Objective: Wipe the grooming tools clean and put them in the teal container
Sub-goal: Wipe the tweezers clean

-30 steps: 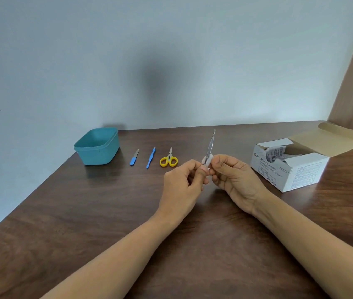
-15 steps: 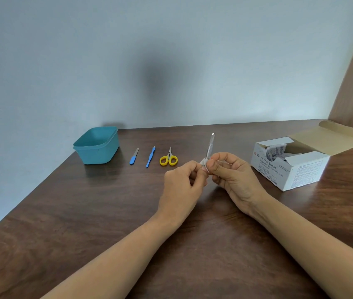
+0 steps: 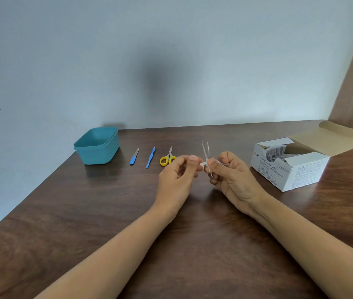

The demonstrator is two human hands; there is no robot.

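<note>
- Tweezers (image 3: 205, 151) stand almost upright above the desk (image 3: 106, 212), between the two hands. Their two thin prongs are apart and point up, and blur hides finer detail.
- The right hand (image 3: 229, 175) grips them low down, fingers curled round the joined end.
- The left hand (image 3: 178, 172) pinches a small white swab (image 3: 203, 164) between thumb and forefinger, against the lower shaft.
- The tweezers look light, stiff and springy. Smooth metal wet with alcohol is probably slippery, so a firm hold at the closed end suits best and leaves the prongs free for wiping.
- The tips seem fine and easily bent, so hard squeezing there looks unwise.
- The swab appears soft and limp and likely needs folding round each prong.
- The teal container (image 3: 98, 155) sits far left, well apart from the hands. A nail file (image 3: 134, 156), a blue tool (image 3: 150, 157) and yellow scissors (image 3: 168, 159) lie in a row between.
- An open box of swabs (image 3: 289, 171) rests to the right.
</note>
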